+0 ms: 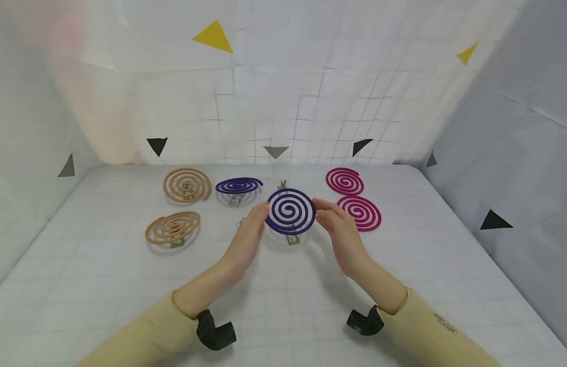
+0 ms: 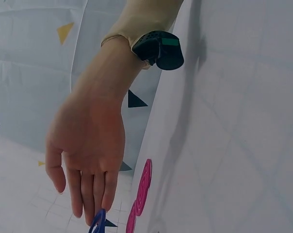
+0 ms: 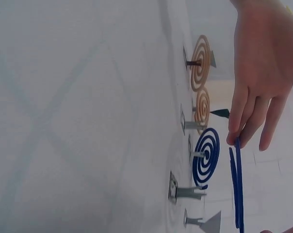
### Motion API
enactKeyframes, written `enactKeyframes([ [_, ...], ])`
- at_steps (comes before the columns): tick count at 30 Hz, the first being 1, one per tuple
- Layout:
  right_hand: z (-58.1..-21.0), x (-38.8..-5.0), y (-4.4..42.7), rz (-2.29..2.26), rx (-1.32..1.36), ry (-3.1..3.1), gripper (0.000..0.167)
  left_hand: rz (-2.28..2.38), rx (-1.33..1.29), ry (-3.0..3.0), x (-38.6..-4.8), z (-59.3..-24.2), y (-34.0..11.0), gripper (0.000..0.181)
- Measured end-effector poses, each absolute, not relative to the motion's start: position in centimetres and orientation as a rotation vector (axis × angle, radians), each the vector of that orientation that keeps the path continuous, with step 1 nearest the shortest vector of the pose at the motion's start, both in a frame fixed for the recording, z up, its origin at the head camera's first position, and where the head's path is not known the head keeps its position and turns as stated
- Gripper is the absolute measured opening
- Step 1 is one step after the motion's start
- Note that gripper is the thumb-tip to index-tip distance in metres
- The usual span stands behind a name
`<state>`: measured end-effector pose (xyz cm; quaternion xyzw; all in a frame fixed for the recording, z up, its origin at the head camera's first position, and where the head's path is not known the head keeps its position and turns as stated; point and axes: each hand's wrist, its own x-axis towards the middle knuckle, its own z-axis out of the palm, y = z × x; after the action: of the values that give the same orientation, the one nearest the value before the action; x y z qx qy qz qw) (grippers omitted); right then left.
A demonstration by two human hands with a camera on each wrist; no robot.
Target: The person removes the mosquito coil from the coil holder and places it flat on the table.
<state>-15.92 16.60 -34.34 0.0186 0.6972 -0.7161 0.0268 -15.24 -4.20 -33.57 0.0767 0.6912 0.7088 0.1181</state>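
Observation:
A dark blue spiral coil [image 1: 290, 189] is held level with the fingertips of both hands, above the table's middle. At its left edge the left hand [image 1: 246, 237] touches it with extended fingers; the right hand [image 1: 348, 243] touches its right edge likewise. Edge-on in the right wrist view, the blue coil [image 3: 239, 189] shows two thin layers slightly apart, below the left hand [image 3: 268, 58]. In the left wrist view the right hand's [image 2: 93, 136] straight fingers meet the blue coil [image 2: 99, 224]. A small metal stand [image 1: 293, 239] shows beneath the coil.
Two tan coils [image 1: 187, 170] [image 1: 154, 239] lie at left, another blue coil [image 1: 239, 191] at back centre-left, two magenta coils [image 1: 345, 169] [image 1: 375, 219] at right. Another metal stand [image 3: 186, 193] rises from the table. White walls surround the table [image 1: 288, 316].

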Motion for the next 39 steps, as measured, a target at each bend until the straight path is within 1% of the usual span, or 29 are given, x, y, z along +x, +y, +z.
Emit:
enactKeyframes([
  [8,-34.0,-15.1,19.8,-2.189,0.097,2.194,0.045,1.884,0.24,2.181,-15.0,-33.5,-1.3,0.065],
  [20,-33.6,-13.0,25.1,-2.044,0.159,2.278,0.051,1.826,0.328,2.081,-14.4,-34.3,3.4,0.066],
  [33,-35.0,-11.2,30.0,-1.959,0.185,2.326,0.061,1.69,0.359,2.098,-13.7,-35.3,7.4,0.069],
  [39,-35.6,-10.7,31.7,-1.883,0.212,2.362,0.064,1.647,0.394,2.122,-13.0,-35.6,8.8,0.066],
])
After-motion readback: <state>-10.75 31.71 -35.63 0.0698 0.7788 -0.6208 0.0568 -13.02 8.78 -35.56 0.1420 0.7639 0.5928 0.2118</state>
